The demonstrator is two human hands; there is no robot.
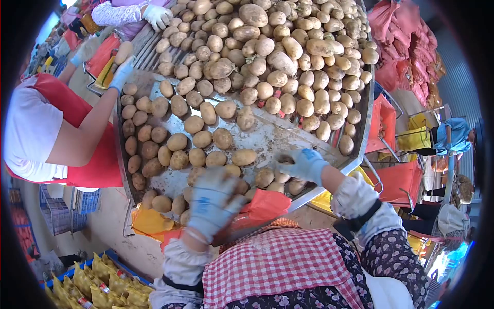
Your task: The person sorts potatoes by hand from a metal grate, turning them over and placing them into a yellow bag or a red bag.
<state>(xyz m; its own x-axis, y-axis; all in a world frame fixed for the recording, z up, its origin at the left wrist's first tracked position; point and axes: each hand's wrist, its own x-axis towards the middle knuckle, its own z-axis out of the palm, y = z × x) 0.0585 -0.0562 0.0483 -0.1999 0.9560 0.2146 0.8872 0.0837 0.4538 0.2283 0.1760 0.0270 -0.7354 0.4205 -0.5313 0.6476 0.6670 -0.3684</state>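
Note:
A metal sorting table [272, 131] is loaded with potatoes [278, 78], heaped toward the back and spread thinner in front. My left hand [213, 201], in a pale blue glove, is smeared by motion over the potatoes at the near edge; its fingers are unclear. My right hand [302, 164], gloved alike, hovers by the near right side, thumb and fingers apart with a dark gap between them. Just below it lie several potatoes [280, 176]. Red plastic [265, 206] and an orange-yellow sheet [150, 222] hang at the front edge.
A co-worker in a red apron [98, 139] holds a potato [123, 52] at the left edge. Another person's gloved hand [157, 17] rests at the back left. Red bins [399, 185] stand to the right, filled yellow net bags [98, 278] at lower left, and pink sacks [406, 46] behind.

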